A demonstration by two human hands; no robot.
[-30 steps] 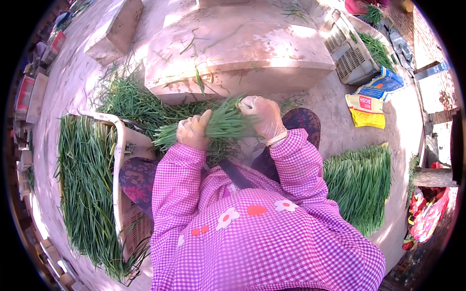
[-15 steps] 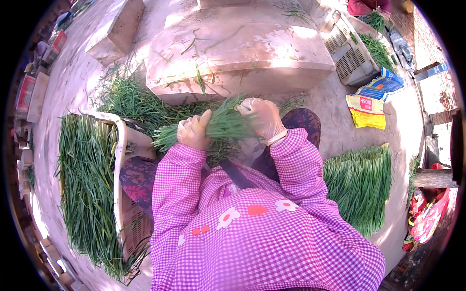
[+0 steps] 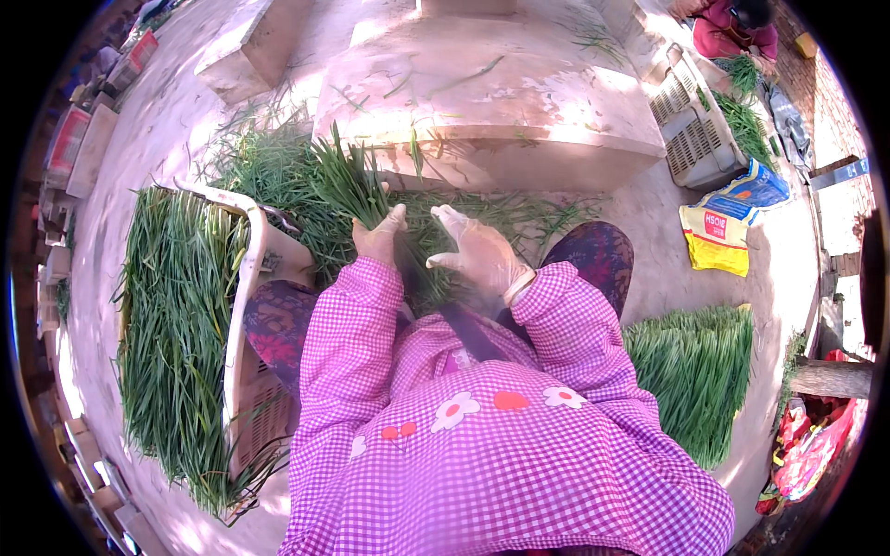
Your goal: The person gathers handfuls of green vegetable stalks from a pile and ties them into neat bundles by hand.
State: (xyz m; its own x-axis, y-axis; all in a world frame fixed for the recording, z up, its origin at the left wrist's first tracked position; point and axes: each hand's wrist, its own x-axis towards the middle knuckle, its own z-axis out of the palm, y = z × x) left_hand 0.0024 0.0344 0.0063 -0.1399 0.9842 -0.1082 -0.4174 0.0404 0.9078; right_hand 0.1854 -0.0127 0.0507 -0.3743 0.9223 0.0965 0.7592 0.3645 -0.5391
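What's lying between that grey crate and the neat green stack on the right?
In the head view, a yellow-and-blue bag lies nearer the grey crate, then pale ground before the green stack.

Gloves (image 3: 477, 255) were thin, smooth plastic or rubber, couldn't tell which. Smock (image 3: 519, 463) was matt cloth. Lt crate (image 3: 258, 412) was smooth plastic; bag (image 3: 718, 239), glossy plastic. Conc.-type block (image 3: 501, 120) was matt w/ rough patches. Log (image 3: 832, 378) was rough wood.
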